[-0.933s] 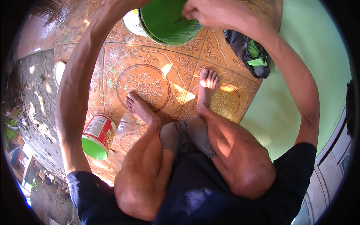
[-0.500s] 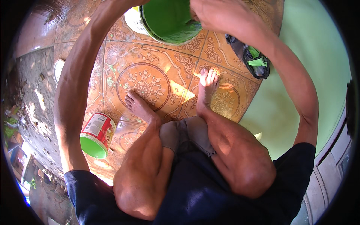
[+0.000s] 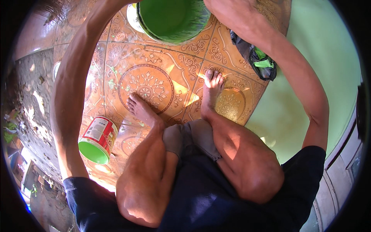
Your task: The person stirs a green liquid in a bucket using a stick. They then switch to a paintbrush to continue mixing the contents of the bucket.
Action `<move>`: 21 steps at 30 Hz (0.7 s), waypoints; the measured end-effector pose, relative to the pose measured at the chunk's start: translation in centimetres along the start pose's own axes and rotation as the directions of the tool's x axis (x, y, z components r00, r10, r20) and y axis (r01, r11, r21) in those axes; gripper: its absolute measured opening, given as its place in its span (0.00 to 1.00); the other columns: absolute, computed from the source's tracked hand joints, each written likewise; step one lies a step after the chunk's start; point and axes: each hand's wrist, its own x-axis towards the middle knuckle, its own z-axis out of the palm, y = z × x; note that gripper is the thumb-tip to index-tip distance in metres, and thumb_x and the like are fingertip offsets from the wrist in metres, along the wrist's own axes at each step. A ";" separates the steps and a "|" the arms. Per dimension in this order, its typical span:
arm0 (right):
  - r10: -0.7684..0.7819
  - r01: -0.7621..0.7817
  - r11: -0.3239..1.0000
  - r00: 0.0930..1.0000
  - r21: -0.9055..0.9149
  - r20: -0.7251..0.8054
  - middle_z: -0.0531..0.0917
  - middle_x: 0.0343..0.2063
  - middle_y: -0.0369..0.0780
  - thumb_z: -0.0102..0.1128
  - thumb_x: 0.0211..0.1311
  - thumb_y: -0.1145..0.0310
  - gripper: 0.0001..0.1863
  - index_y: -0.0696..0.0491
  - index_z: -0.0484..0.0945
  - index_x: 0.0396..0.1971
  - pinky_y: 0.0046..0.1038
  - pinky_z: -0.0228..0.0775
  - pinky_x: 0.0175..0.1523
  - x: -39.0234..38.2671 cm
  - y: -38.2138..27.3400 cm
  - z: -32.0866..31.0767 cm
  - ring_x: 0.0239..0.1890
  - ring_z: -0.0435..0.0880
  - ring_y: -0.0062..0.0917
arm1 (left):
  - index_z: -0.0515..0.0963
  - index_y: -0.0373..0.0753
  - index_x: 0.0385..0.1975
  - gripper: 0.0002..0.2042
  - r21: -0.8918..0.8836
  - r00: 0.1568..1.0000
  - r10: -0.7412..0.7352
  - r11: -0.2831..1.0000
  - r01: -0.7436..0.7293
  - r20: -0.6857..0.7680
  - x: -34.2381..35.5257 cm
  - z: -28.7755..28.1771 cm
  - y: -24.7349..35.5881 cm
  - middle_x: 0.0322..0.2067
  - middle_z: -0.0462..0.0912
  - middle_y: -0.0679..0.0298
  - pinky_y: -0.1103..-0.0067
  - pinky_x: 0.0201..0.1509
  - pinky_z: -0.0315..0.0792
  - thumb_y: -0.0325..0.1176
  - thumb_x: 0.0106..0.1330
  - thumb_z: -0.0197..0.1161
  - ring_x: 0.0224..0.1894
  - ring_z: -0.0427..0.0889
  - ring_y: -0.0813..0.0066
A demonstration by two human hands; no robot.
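Patterned floor tiles (image 3: 154, 83) in orange and brown, glazed and scrolled with medallions, fill the middle of the view, with a flat pale-green wall (image 3: 309, 65) at three o'clock and rough dirt ground (image 3: 27, 96) at nine. The person sits or crouches with bare feet planted on the tiles, knees apart, and both arms stretched toward twelve o'clock, where a green bucket (image 3: 170, 17) coated in wet green paint is raised between them — likely lifted with both arms because it is wide and smooth-walled. The left hand (image 3: 129, 2) runs out of view at the top edge by the bucket's rim, so its grip cannot be told; the right hand (image 3: 222, 5) is also cut off there, seemingly against the bucket's far side, fingers unseen. At eight o'clock a small paint can (image 3: 98, 141) lies tipped on its side beside the left arm, its open mouth full of the same green. A crumpled black bag (image 3: 253, 58) with green smears lies at two o'clock near the wall.
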 end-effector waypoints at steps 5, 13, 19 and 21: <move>-0.036 0.014 0.994 0.980 0.110 0.196 0.83 0.28 0.49 0.58 0.60 0.73 0.04 0.56 0.80 0.29 0.45 0.77 0.40 -1.5 0.0 -1.6 0.33 0.86 0.43 | 0.83 0.32 0.50 0.18 -0.004 0.998 -0.061 0.998 0.061 -0.006 -0.7 0.0 -1.2 0.41 0.88 0.46 0.64 0.49 0.81 0.25 0.59 0.60 0.42 0.88 0.50; -0.091 -0.096 0.900 0.912 0.426 0.399 0.86 0.35 0.54 0.56 0.64 0.76 0.07 0.60 0.83 0.36 0.45 0.80 0.46 0.7 -1.0 -3.6 0.39 0.88 0.47 | 0.83 0.31 0.52 0.18 -0.095 0.988 -0.148 0.984 0.152 0.044 -0.8 -0.5 -0.4 0.41 0.89 0.49 0.67 0.49 0.82 0.23 0.61 0.59 0.42 0.88 0.58; 0.133 -0.217 0.899 0.963 0.379 0.236 0.85 0.37 0.58 0.53 0.64 0.76 0.08 0.62 0.80 0.36 0.47 0.79 0.48 0.5 1.3 -0.6 0.43 0.86 0.51 | 0.82 0.31 0.53 0.19 -0.132 0.987 -0.155 0.978 0.160 0.051 -0.1 0.1 -0.5 0.42 0.89 0.48 0.68 0.48 0.82 0.21 0.61 0.57 0.42 0.89 0.60; 0.175 -0.234 0.906 0.966 0.354 0.189 0.85 0.35 0.58 0.51 0.64 0.77 0.07 0.62 0.79 0.32 0.47 0.78 0.48 0.9 0.9 1.4 0.42 0.86 0.52 | 0.83 0.31 0.52 0.19 -0.100 0.985 -0.161 0.981 0.166 0.059 -0.6 -0.2 0.2 0.43 0.89 0.48 0.68 0.48 0.82 0.21 0.62 0.57 0.41 0.89 0.59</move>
